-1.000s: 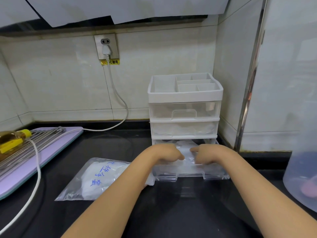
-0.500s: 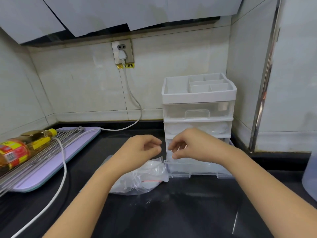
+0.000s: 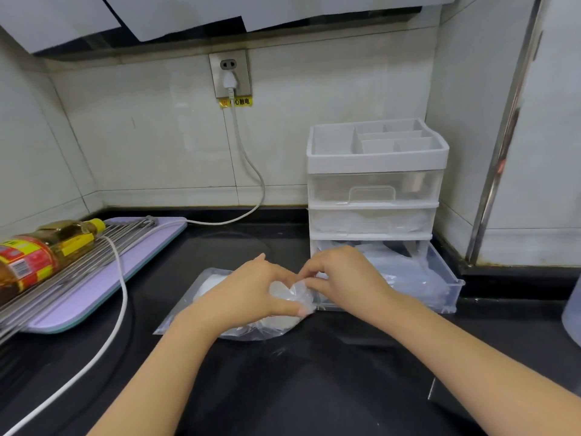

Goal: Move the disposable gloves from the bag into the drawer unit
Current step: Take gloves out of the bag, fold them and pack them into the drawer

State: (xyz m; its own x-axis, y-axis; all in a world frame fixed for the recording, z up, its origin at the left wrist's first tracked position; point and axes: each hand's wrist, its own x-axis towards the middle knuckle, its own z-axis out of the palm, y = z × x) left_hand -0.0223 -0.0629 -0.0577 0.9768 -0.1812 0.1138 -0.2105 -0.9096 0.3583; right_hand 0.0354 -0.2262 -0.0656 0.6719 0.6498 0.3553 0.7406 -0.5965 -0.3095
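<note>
Evidently limp and slippery, the thin clear disposable gloves [image 3: 284, 292] suit a bunched pinch; the transparent plastic bag [image 3: 188, 313] is pinched at its mouth by the left hand [image 3: 248, 297] and the right hand [image 3: 345, 278].

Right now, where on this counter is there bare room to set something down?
Bare counter lies in front of the bag and open drawer, nearest you, and behind the bag, between cutting board and drawer unit. Crowded: where left hand and right hand meet at the bag.

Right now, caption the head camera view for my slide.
Left hand and right hand pinch the glove bag beside the drawer unit, bottom drawer open.
</note>
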